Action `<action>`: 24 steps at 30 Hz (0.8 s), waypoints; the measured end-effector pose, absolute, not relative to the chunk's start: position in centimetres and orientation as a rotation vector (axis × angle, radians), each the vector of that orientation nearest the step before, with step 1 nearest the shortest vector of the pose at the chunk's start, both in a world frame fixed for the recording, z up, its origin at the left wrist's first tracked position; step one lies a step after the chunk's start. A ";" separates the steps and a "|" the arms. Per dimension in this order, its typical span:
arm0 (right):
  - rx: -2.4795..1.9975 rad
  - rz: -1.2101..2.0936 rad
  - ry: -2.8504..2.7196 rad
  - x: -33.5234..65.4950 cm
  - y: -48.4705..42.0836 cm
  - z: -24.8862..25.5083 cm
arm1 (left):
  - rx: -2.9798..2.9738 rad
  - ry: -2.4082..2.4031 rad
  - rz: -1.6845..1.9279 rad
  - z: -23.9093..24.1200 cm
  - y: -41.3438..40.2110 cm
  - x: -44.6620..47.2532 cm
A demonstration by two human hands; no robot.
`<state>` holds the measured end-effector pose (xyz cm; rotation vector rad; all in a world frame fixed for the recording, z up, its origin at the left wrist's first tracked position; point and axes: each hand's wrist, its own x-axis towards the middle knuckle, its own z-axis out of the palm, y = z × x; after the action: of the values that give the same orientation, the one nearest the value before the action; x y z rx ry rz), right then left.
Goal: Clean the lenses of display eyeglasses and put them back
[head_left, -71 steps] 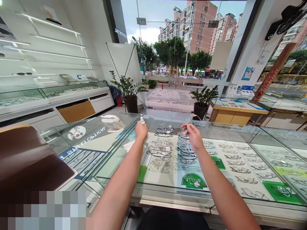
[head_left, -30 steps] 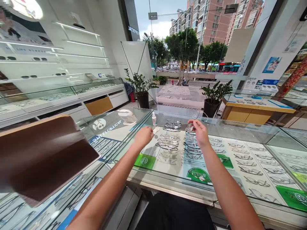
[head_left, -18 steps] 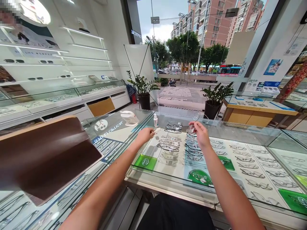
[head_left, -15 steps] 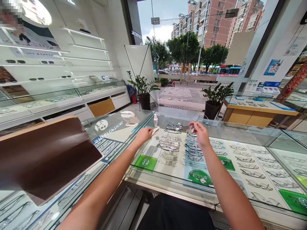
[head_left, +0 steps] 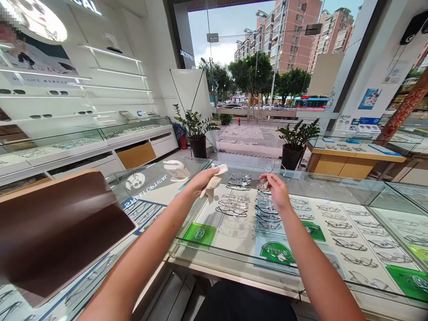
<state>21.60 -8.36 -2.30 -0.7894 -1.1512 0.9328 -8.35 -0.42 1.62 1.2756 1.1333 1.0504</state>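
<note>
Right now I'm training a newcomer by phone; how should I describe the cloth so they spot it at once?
Find the long glass counter in front of the person, then the left hand over it. The cloth is in that hand's grip, pale, soft and crumpled, unlike the thin-framed glasses in rows to its right.

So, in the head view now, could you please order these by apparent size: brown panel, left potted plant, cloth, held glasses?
1. Brown panel, largest, though nearness to the camera may enlarge it.
2. Left potted plant.
3. Cloth and held glasses: both partly covered, so not ranked.
</note>
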 end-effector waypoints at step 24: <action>-0.670 1.013 -1.041 21.4 -8.7 -1.6 | 1.193 0.474 0.935 -0.7 -4.2 4.5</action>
<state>21.44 -8.67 -1.56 -0.6700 -1.0409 1.0130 4.50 -4.18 -0.73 1.1929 0.4743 0.9353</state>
